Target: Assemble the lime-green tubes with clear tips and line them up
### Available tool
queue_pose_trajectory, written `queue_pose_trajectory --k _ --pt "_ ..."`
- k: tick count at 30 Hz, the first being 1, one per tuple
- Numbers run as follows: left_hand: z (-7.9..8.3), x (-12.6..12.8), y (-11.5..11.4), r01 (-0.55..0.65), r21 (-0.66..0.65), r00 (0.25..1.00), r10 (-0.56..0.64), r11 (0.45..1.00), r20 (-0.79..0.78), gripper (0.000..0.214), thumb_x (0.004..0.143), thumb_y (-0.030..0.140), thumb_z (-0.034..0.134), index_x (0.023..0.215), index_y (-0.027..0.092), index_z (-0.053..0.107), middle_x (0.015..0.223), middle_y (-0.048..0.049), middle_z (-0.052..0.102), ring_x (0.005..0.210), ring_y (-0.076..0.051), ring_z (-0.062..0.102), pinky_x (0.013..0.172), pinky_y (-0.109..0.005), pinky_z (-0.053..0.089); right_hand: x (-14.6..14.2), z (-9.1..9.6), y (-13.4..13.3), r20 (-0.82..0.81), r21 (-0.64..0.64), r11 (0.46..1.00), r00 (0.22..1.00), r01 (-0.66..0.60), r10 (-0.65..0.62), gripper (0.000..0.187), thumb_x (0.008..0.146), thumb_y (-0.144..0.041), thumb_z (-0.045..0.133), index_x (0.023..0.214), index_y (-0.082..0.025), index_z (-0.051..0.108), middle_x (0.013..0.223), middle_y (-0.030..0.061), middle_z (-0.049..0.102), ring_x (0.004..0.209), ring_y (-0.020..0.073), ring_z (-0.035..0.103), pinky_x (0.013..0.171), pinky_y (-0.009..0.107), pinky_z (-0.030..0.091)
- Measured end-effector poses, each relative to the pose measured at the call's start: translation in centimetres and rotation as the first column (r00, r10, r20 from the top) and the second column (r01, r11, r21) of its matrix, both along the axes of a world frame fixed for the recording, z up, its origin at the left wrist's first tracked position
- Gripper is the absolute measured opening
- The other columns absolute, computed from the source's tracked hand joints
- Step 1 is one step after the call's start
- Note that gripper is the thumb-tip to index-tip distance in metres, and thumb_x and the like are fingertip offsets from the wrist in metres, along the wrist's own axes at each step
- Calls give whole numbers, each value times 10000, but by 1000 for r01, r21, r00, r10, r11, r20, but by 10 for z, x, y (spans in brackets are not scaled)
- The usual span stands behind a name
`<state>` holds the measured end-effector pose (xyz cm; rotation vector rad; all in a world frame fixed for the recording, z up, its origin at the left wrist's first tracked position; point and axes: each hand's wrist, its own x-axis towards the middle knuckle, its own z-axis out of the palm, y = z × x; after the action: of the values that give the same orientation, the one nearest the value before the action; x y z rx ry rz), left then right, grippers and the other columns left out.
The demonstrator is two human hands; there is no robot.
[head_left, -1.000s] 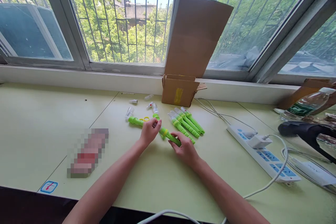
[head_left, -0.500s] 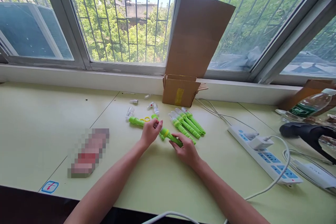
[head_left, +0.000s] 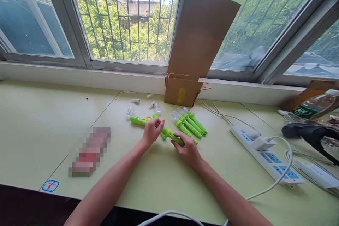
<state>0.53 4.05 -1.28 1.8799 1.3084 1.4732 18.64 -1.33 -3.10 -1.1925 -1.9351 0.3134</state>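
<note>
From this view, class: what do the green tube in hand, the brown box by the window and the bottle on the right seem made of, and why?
Green tube: probably plastic, satin; even colour and moulded-looking ridges.
Brown box: cardboard, matte; brown surface and thin folded flaps.
Bottle: likely plastic, glossy; see-through with highlights, though glass isn't ruled out.

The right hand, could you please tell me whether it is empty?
No, the right hand grips the near end of a green tube.
</note>
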Motion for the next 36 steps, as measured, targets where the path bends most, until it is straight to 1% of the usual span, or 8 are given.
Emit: queue_pose_trajectory --k 5,11,15,20,28,33,36 --pt "1 0 -1 3 -11 1000 -3 1000 10 343 834 421 497 599 172 519 505 33 493 477 -81 428 493 -201 338 0 0 0 -11 -9 1000 1000 -2 2 254 800 -279 587 1037 -192 613 949 69 683 822 213 643 692 306 537" --pt "1 0 -1 -10 -21 1000 10 1000 1 349 832 429 497 594 175 512 493 37 483 478 -83 425 499 -204 337 -1 1 0 10 12 1000 1000 -2 2 253 808 -283 583 1041 -192 621 955 72 693 830 219 653 704 311 532" --pt "1 0 0 8 -27 1000 -8 1000 9 357 836 438 489 595 175 505 484 40 479 468 -81 420 498 -204 334 0 1 0 57 21 1000 998 13 -15 268 828 -306 568 1065 -196 625 986 73 699 836 222 661 702 308 523" --pt "-2 0 1 5 -26 1000 -5 1000 5 350 835 432 489 599 175 501 490 40 480 465 -79 409 487 -203 322 0 3 -1 123 23 999 992 22 -25 282 858 -305 527 1103 -195 614 1029 67 698 856 224 664 756 317 506" --pt "-3 2 -1 19 -32 999 -18 999 30 352 844 434 483 603 179 486 484 43 470 459 -80 409 488 -209 320 0 3 -3 226 32 999 973 30 -37 303 888 -312 462 1117 -170 602 1059 94 687 855 236 660 707 304 495" --pt "-2 3 -2 33 -17 998 -32 999 45 348 843 422 487 594 179 484 472 46 463 449 -79 402 484 -211 318 1 4 -2 222 -40 999 975 12 -3 302 891 -314 440 1103 -174 603 940 78 710 767 229 661 652 308 488" --pt "-1 4 -3 28 -18 999 -27 999 38 348 837 429 495 598 176 494 476 45 466 449 -78 397 483 -211 316 3 6 -1 178 -97 995 984 0 17 296 876 -320 466 1090 -173 607 926 77 711 773 228 661 671 311 495"
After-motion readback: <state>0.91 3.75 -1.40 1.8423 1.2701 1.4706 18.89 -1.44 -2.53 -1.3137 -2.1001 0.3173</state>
